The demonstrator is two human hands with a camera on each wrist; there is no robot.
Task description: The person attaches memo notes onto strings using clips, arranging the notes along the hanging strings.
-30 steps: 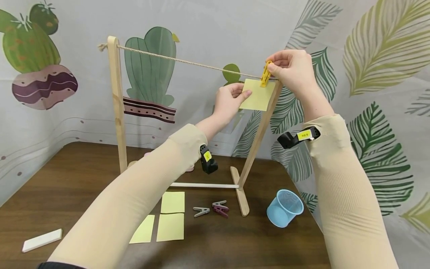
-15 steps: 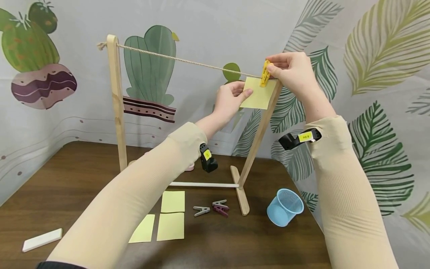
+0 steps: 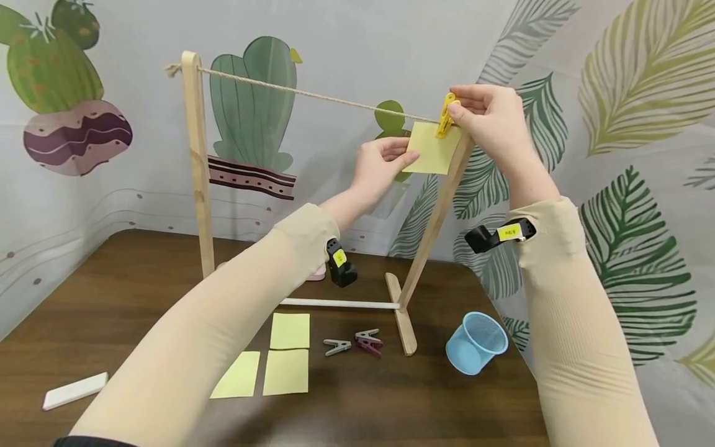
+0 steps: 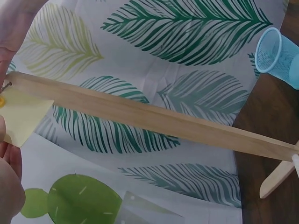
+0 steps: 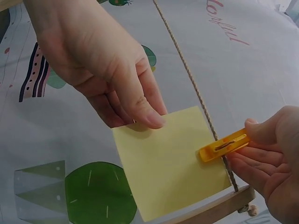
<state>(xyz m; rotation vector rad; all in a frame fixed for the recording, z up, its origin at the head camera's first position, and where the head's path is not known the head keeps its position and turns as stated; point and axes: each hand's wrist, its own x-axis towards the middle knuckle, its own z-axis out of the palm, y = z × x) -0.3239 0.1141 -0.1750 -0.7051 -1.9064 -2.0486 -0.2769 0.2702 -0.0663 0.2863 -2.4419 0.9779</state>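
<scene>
A yellow clothespin (image 3: 445, 118) sits across the rope (image 3: 313, 95) at its right end, its tip over the top of a pale yellow sticky note (image 3: 426, 152). My right hand (image 3: 494, 121) pinches the clothespin's handle end between thumb and fingers. At the note's left edge, my left hand (image 3: 380, 167) holds the paper with the thumb in front. In the right wrist view the clothespin (image 5: 222, 147) lies over both the rope (image 5: 187, 70) and the note (image 5: 163, 168). The left wrist view catches only part of the note (image 4: 23, 116) and both hands.
Wooden posts (image 3: 195, 167) hold up the rope, joined low down by a white rod (image 3: 341, 303). On the table lie several sticky notes (image 3: 286, 372), grey clothespins (image 3: 337, 346), a purple clothespin (image 3: 370, 347) and a white bar (image 3: 75, 391). A blue mesh cup (image 3: 475, 344) stands at right.
The head view has shifted slightly, so the scene sits a little higher and further right. Both hands keep their hold on the note and the clothespin.
</scene>
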